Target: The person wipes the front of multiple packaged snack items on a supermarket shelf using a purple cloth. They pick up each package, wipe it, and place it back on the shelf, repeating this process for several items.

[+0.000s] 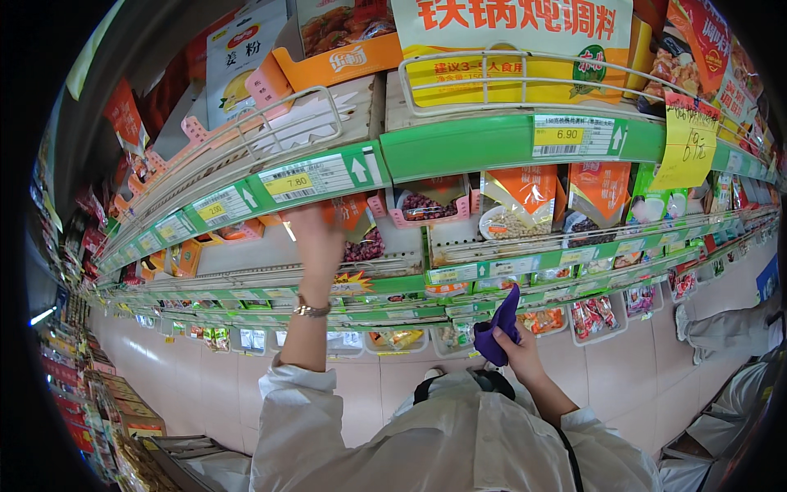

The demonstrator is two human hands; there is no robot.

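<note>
My left hand (316,230), blurred and with a metal watch (310,307) at the wrist, reaches in under the green-edged upper shelf (455,144). Its fingertips are partly hidden by that shelf's front strip. Right beside the fingers is an orange spice packet with dark red contents (364,243); whether the hand grips it cannot be made out. In front of my body, my right hand (522,353) holds a crumpled purple cloth (501,326), part of which sticks up. The cloth is close to the front of the lower shelves.
Wire guards (473,83) run along the shelf fronts. Pink slotted boxes (430,209) and seasoning packets (518,203) stand on the second tier. Clear bins of packets (596,317) line the bottom. A person's leg (725,326) is at right; cartons (129,400) stand at left.
</note>
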